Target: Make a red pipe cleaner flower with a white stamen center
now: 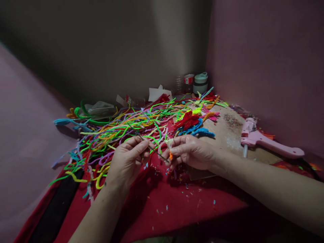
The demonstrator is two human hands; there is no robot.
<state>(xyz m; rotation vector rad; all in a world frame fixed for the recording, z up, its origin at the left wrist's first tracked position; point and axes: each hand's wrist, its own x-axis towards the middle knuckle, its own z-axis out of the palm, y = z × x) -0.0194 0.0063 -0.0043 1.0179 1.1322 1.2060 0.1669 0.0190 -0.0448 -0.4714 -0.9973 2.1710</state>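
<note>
My left hand [133, 153] pinches a thin dark stem [157, 152] between thumb and fingertips; whether it is a pipe cleaner or bare wire I cannot tell. It slants down to the right, and its lower end reaches the fingertips of my right hand [187, 152]. Those fingers are closed on a small white-and-orange pipe cleaner piece [170, 148], white at the top and orange below. Both hands are above the red cloth [162, 209], close together. Behind them spreads a tangled heap of pipe cleaners [121, 128] in many colours.
A pink hot glue gun [270, 141] rests at the right on a brown board [222, 135]. Red bundles [187, 121] and blue bundles [197, 130] of pipe cleaner lie beside the heap. A lidded green container [200, 83] stands at the back wall. Coloured scraps dot the cloth.
</note>
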